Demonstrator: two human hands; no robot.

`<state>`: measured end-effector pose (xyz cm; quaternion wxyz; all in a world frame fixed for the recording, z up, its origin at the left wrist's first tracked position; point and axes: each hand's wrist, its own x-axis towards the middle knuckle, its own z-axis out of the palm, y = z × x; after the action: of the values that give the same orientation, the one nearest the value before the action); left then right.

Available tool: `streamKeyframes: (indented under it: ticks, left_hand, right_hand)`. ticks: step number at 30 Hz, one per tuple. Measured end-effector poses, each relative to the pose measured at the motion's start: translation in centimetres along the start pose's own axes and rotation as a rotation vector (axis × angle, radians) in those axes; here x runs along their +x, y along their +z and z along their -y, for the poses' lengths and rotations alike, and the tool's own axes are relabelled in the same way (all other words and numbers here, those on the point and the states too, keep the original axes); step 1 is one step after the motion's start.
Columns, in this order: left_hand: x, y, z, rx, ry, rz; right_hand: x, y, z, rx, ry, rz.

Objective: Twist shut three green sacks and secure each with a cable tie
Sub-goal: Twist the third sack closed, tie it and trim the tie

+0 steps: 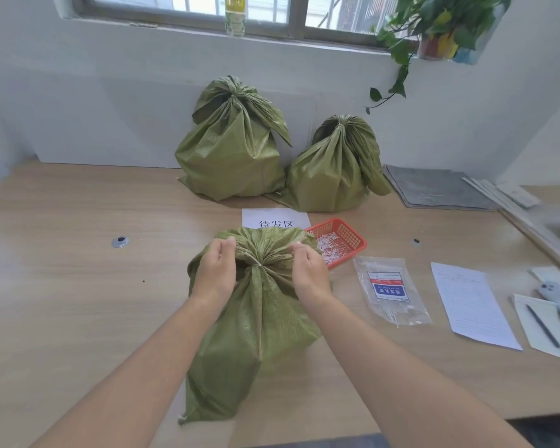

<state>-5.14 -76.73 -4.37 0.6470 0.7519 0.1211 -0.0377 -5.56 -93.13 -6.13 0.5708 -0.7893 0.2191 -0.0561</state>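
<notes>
A green woven sack (256, 334) stands on the wooden table right in front of me, its neck gathered tight by a pale cable tie (257, 263). My left hand (215, 270) pinches the ruffled top edge on the left side. My right hand (307, 271) pinches the same edge on the right. Two more green sacks stand against the back wall with their necks bunched shut: a taller one (230, 156) and a shorter one (333, 169) to its right.
A red basket (353, 237) of white cable ties sits just right of my sack. A clear bag of ties (390, 291), paper sheets (472, 305), a notepad with pen (543, 328), a labelled paper (274, 218) and grey mats (437, 189) lie on the table.
</notes>
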Motion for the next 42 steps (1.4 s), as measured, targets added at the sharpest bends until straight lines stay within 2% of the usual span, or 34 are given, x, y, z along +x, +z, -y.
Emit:
streamKeyframes:
  ticks: [11, 19, 28, 35, 42]
  left_hand:
    - [-8.3, 5.3, -3.7, 0.009, 0.137, -0.154]
    - [-13.5, 13.5, -2.8, -0.058, 0.083, -0.168]
    - [-14.1, 19.6, 1.2, -0.048, -0.033, -0.033]
    - [-12.4, 24.7, 6.6, -0.004, -0.17, 0.123]
    - [-11.3, 28.5, 11.9, 0.084, -0.296, 0.173]
  right_hand:
    - [-1.9, -8.8, -1.6, 0.131, -0.024, 0.108]
    - [-2.2, -16.1, -5.9, 0.193, -0.024, 0.169]
    - [-0.7, -19.6, -11.7, 0.149, 0.088, 0.083]
    - [1.5, -19.4, -19.7, 0.082, 0.232, 0.004]
    - [2.6, -18.6, -27.6, -0.07, 0.331, 0.06]
